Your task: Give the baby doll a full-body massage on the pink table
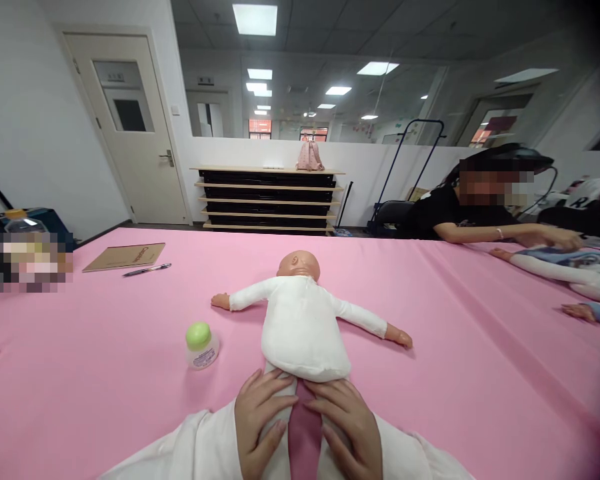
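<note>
A baby doll (305, 327) with a white cloth body lies on the pink-covered table, its head away from me and both arms spread wide. An ear shows on its bare head, but no face is visible. My left hand (266, 420) rests on the doll's left-side leg in view, just below the torso, fingers spread. On the other leg lies my right hand (347, 423), fingers likewise apart and nearly flat. Both hands touch the legs without gripping them. A small jar (201, 345) with a green lid stands left of the doll, beyond my left hand.
A brown notebook (125, 257) and a pen (147, 270) lie at the far left of the pink table cover (105, 360). At the right, another person (473, 207) reaches over a second doll (555, 267). A low shelf (270, 200) stands behind the table.
</note>
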Demonstrator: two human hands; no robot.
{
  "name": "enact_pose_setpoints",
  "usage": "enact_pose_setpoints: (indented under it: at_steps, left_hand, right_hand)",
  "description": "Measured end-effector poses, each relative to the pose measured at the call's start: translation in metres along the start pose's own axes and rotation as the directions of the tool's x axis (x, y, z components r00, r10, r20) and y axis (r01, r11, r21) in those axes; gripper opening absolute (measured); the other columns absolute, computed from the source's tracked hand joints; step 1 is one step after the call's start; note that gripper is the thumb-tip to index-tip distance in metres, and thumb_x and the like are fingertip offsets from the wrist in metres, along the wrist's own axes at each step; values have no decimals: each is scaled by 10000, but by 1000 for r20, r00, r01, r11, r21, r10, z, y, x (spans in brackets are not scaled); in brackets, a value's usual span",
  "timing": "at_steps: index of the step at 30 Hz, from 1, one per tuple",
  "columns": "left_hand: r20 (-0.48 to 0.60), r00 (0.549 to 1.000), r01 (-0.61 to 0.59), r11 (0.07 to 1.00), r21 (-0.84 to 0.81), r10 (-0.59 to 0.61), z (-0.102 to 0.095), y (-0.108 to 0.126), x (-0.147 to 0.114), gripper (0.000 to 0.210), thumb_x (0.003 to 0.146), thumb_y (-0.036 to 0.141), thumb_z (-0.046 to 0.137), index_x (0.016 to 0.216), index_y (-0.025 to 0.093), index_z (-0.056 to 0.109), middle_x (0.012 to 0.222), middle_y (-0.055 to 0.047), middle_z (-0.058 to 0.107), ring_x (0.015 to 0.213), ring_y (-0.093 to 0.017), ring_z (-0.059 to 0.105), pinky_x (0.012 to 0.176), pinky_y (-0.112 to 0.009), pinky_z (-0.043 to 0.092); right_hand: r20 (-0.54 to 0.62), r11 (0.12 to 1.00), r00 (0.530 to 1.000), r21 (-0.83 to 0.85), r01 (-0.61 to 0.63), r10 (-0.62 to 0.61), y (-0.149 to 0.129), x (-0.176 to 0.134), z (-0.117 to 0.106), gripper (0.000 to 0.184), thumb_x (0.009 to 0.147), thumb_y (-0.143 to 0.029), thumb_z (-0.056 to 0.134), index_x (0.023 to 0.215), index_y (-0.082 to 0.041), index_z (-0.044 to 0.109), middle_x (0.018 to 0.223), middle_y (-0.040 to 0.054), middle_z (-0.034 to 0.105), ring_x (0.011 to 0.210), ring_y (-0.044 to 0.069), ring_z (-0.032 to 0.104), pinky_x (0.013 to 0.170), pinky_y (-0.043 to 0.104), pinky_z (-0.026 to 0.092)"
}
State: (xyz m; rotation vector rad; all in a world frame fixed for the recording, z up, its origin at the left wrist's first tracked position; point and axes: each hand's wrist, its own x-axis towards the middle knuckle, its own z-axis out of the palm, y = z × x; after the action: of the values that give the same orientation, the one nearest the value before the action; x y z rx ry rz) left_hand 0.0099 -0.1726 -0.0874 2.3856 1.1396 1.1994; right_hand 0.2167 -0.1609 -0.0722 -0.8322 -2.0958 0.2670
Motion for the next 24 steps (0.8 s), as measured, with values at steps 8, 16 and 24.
enact_pose_setpoints:
  at_steps: [8,16,24]
  left_hand:
    - [208,929,-304,952,-43,306,-12,1,3,207,849,259,432,869,249,639,890,43,685,1170,-159,463,1109,-344,147]
    - [236,857,-362,861,-359,458,-31,3,1,336,933,317,268,1028,222,576,933,-15,677,933,-105,606,903,-189,426]
    - [15,999,49,999,-1,-49,-9,10,4,314,902,333,345,1074,264,599,1206,-40,550,1182,-205,442,1026,-429,306]
  right_hand:
    - [186,958,940,100,270,-285,5,-9,2,423,843,-400,276,1040,-210,599,808,67,681,850,206,608,871,404,419]
    - [212,895,883,258,363,-419,0,-1,-22,393,900,-354,248,1142,-192,511,931,79,678,920,155,619,852,301,461]
    - [116,998,992,50,38,-43,5,5,-23,400,906,-334,256,1134,-193,553,1103,86,611,1053,203,548,900,365,433]
